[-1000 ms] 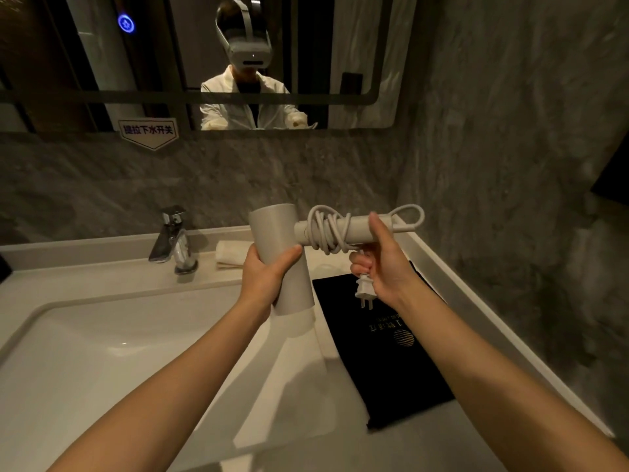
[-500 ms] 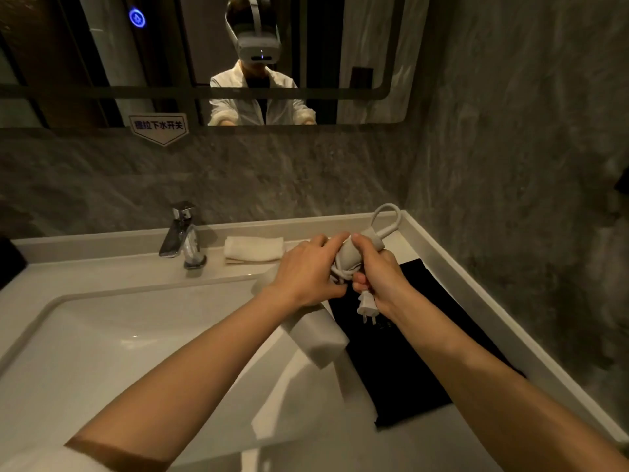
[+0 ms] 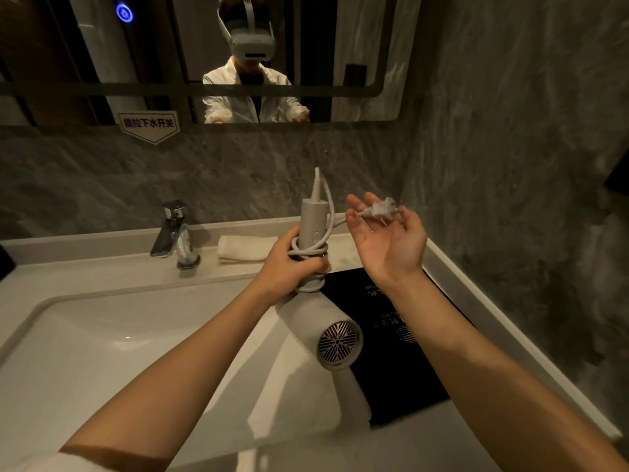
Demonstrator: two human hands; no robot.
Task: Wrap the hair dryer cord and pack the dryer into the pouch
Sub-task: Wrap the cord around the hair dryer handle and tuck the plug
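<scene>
My left hand (image 3: 289, 267) grips the white hair dryer (image 3: 318, 311) by its handle, which points up; the barrel's grille end faces me over the sink edge. Several turns of the white cord (image 3: 311, 253) circle the handle under my fingers, and a loose loop runs up to the handle tip. My right hand (image 3: 388, 240) is palm up to the right of the handle, the cord's plug (image 3: 379, 211) blurred between its fingertips. The black pouch (image 3: 394, 349) lies flat on the counter below both hands, partly hidden by the dryer.
A white sink basin (image 3: 112, 356) fills the left. A chrome faucet (image 3: 175, 235) and a folded white towel (image 3: 246, 248) stand at the back of the counter. A grey stone wall (image 3: 510, 199) closes the right side; a mirror (image 3: 211, 56) hangs above.
The dryer has turned from handle sideways to handle up, barrel toward me. My right hand let go of the handle and drew the plug end out to the right; the cord wraps look looser.
</scene>
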